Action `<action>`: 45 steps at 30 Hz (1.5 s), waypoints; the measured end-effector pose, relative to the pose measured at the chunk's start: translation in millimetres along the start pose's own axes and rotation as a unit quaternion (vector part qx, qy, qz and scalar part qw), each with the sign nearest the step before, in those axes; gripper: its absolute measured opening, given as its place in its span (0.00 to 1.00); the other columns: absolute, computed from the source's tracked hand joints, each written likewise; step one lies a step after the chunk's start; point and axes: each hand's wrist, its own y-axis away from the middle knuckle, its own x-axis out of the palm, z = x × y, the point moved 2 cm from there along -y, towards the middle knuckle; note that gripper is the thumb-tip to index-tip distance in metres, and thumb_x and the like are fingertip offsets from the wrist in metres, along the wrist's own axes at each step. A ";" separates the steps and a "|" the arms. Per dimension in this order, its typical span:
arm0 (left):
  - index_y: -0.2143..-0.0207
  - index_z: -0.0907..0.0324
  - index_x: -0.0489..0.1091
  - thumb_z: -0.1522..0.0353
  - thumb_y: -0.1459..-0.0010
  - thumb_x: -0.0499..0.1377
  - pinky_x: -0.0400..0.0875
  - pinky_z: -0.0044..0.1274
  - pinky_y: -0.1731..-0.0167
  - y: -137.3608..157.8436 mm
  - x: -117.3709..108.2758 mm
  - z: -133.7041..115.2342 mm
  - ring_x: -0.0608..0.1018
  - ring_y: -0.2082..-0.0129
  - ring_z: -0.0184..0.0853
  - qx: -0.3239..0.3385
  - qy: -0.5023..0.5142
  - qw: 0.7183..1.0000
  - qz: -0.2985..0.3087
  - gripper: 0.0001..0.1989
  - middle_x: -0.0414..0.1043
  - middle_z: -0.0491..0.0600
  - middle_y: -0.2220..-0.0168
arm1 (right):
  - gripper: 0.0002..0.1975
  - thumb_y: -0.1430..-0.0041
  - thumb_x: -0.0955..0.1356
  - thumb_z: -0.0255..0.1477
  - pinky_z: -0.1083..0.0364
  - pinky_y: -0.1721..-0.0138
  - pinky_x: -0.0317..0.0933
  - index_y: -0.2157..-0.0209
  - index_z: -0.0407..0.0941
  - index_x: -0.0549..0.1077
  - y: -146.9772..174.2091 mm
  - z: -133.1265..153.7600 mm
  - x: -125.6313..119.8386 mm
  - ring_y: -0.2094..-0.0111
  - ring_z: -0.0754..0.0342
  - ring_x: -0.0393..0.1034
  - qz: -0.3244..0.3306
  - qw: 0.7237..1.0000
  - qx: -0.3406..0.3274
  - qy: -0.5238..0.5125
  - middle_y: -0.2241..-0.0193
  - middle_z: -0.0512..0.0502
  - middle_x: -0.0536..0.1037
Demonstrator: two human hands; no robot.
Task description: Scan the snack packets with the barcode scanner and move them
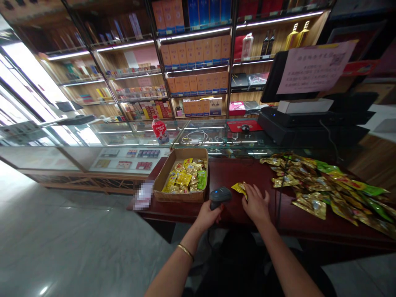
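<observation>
My left hand is wrapped round the handle of a dark grey barcode scanner with a small blue light on top. To its right, my right hand holds a yellow snack packet by its right side, close above the dark red table. The scanner's head is turned toward that packet, a short gap apart. Left of the scanner stands an open cardboard box with several gold, yellow and green packets inside. A large heap of gold and green packets lies on the table's right side.
Behind the table runs a glass display counter, bearing a red-labelled bottle, a coiled white cable and a mouse on a red mat. A cash register stands at the right. Stocked shelves line the wall.
</observation>
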 end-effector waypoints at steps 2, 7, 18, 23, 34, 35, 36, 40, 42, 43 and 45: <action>0.70 0.61 0.69 0.54 0.50 0.65 0.60 0.19 0.85 -0.9 -0.2 1.8 0.66 0.88 0.27 -0.002 -0.001 1.000 0.003 0.19 0.66 0.40 0.86 | 0.24 0.38 0.60 0.23 0.35 0.35 0.37 0.41 0.48 0.69 1.3 -2.6 -2.0 0.33 0.42 0.51 -0.027 0.999 0.021 0.011 0.35 0.40 0.66; 0.72 0.60 0.68 0.55 0.50 0.65 0.59 0.19 0.85 -2.1 -0.9 4.1 0.66 0.88 0.26 -0.003 -0.004 1.000 0.000 0.18 0.67 0.41 0.85 | 0.21 0.40 0.61 0.23 0.35 0.37 0.41 0.48 0.46 0.73 1.5 -12.2 0.9 0.33 0.40 0.52 -0.050 0.995 0.084 0.003 0.36 0.39 0.66; 0.72 0.60 0.69 0.57 0.48 0.65 0.60 0.19 0.84 -2.6 -1.2 5.8 0.67 0.88 0.27 -0.003 -0.005 1.000 -0.002 0.15 0.67 0.41 0.86 | 0.34 0.36 0.62 0.48 0.23 0.41 0.40 0.35 0.43 0.62 -3.3 -6.8 9.2 0.34 0.25 0.48 -0.019 0.985 0.163 0.054 0.36 0.23 0.61; 0.73 0.61 0.69 0.56 0.49 0.65 0.60 0.19 0.84 -2.3 -1.3 4.1 0.67 0.88 0.27 0.000 -0.006 1.000 0.001 0.17 0.67 0.42 0.86 | 0.27 0.36 0.64 0.39 0.28 0.39 0.47 0.39 0.44 0.64 -1.0 -6.2 -5.0 0.33 0.31 0.50 -0.074 0.992 0.091 -0.041 0.33 0.28 0.55; 0.73 0.60 0.68 0.55 0.49 0.66 0.60 0.19 0.83 2.0 -1.1 -3.8 0.67 0.88 0.27 0.013 -0.001 1.000 0.000 0.18 0.65 0.40 0.87 | 0.33 0.44 0.60 0.22 0.41 0.36 0.55 0.36 0.43 0.58 -5.1 -18.5 -5.1 0.36 0.42 0.57 -0.117 0.962 0.081 -0.233 0.40 0.34 0.62; 0.74 0.60 0.68 0.54 0.49 0.66 0.60 0.20 0.83 1.9 -1.2 -3.7 0.67 0.88 0.27 0.014 0.004 1.000 -0.001 0.18 0.66 0.41 0.87 | 0.34 0.45 0.60 0.22 0.41 0.36 0.55 0.35 0.43 0.57 -5.5 -19.3 -4.8 0.36 0.42 0.58 -0.121 0.960 0.083 -0.237 0.41 0.34 0.63; 0.74 0.60 0.68 0.54 0.50 0.67 0.61 0.20 0.82 1.8 -1.6 -3.4 0.67 0.87 0.27 0.015 0.010 1.000 -0.003 0.19 0.66 0.41 0.87 | 0.34 0.45 0.61 0.23 0.41 0.36 0.55 0.35 0.43 0.57 -5.6 -19.7 -4.9 0.36 0.42 0.58 -0.127 0.959 0.082 -0.240 0.41 0.34 0.63; 0.76 0.59 0.67 0.52 0.51 0.67 0.66 0.22 0.79 0.9 -4.2 -0.4 0.68 0.87 0.27 0.018 0.030 0.999 -0.012 0.21 0.65 0.40 0.87 | 0.30 0.41 0.63 0.30 0.42 0.38 0.57 0.36 0.45 0.61 -4.9 -18.6 -8.0 0.37 0.41 0.59 -0.143 0.956 0.065 -0.248 0.40 0.35 0.63; 0.74 0.59 0.68 0.52 0.51 0.66 0.71 0.24 0.76 0.2 -5.4 1.7 0.66 0.88 0.26 0.022 0.044 0.999 -0.012 0.21 0.63 0.39 0.88 | 0.25 0.38 0.62 0.32 0.43 0.38 0.58 0.39 0.45 0.64 -3.9 -17.6 -10.5 0.39 0.43 0.61 -0.153 0.954 0.055 -0.250 0.42 0.35 0.65; 0.73 0.60 0.68 0.52 0.51 0.66 0.73 0.25 0.74 -0.1 -5.8 2.6 0.65 0.88 0.26 0.025 0.055 0.998 -0.010 0.21 0.63 0.38 0.88 | 0.23 0.36 0.60 0.32 0.44 0.38 0.58 0.40 0.45 0.65 -3.3 -17.0 -11.8 0.40 0.44 0.62 -0.157 0.954 0.048 -0.249 0.42 0.36 0.66; 0.71 0.60 0.69 0.52 0.51 0.67 0.75 0.27 0.72 -0.6 -6.4 4.1 0.64 0.89 0.25 0.030 0.071 0.997 -0.004 0.21 0.62 0.37 0.88 | 0.21 0.35 0.59 0.30 0.44 0.38 0.58 0.42 0.45 0.67 -2.2 -15.3 -14.0 0.41 0.45 0.64 -0.159 0.956 0.031 -0.245 0.44 0.36 0.68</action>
